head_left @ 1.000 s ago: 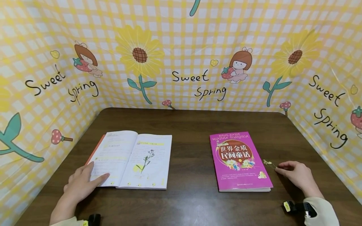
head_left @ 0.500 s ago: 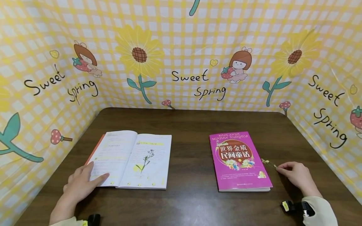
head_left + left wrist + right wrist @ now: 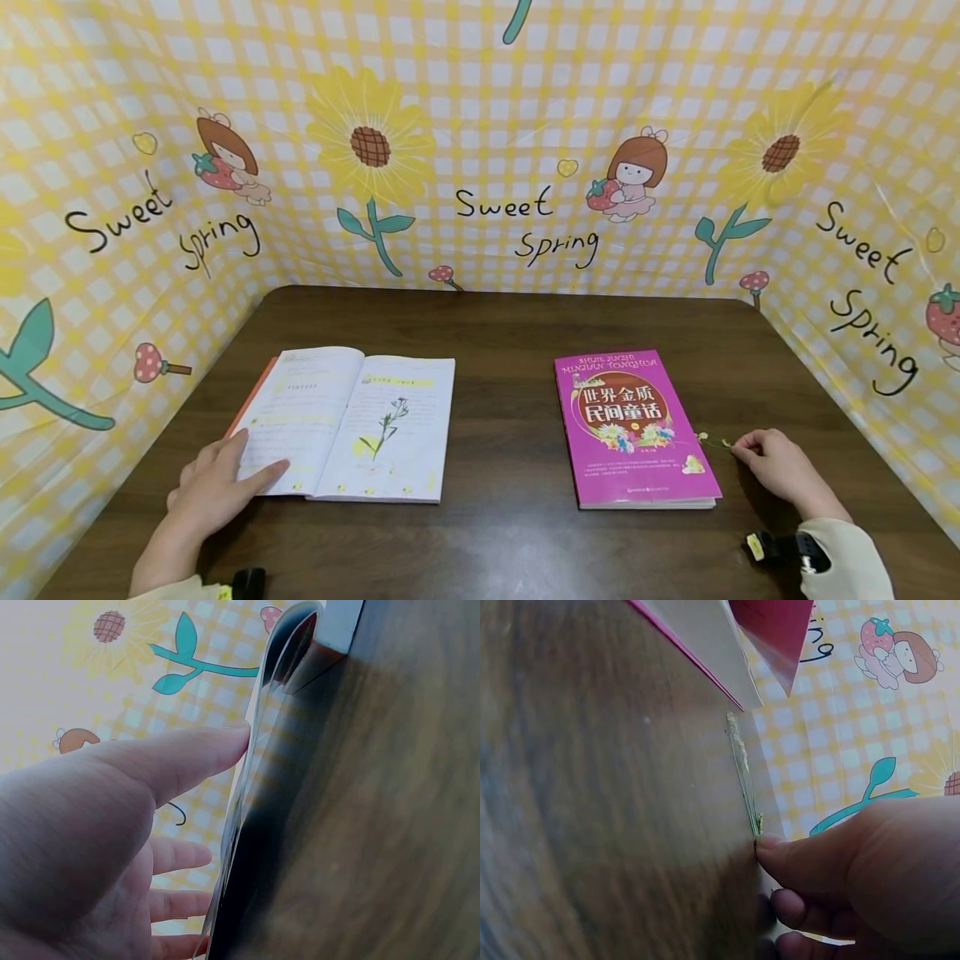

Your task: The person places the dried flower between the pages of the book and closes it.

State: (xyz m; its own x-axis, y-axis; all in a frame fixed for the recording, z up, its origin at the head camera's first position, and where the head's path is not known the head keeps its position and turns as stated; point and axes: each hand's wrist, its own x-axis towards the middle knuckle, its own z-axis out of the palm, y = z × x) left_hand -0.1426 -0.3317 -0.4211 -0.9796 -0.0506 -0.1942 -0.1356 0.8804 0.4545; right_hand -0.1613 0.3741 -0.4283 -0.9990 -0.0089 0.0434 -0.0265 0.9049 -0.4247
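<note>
An open book (image 3: 315,408) lies at the left. On its right-hand page is a flowering plant (image 3: 387,427), and I cannot tell whether it is pressed or printed. My left hand (image 3: 210,483) rests at the left page's lower corner, its thumb on the paper and its other fingers extended along the outer edge. My right hand (image 3: 787,473) pinches the stem end of a thin sprig with small pale flowers (image 3: 739,750). The sprig lies low over the table, its flower end close to the right edge of a closed pink book (image 3: 637,475).
The dark wooden table (image 3: 510,467) has a bare stretch between the two books. A yellow checked cloth (image 3: 495,117) printed with flowers and figures rises along the back and both sides.
My right hand has shifted slightly left, and the sprig's flower end has come up to the pink book's right edge. The left hand and the open book look the same.
</note>
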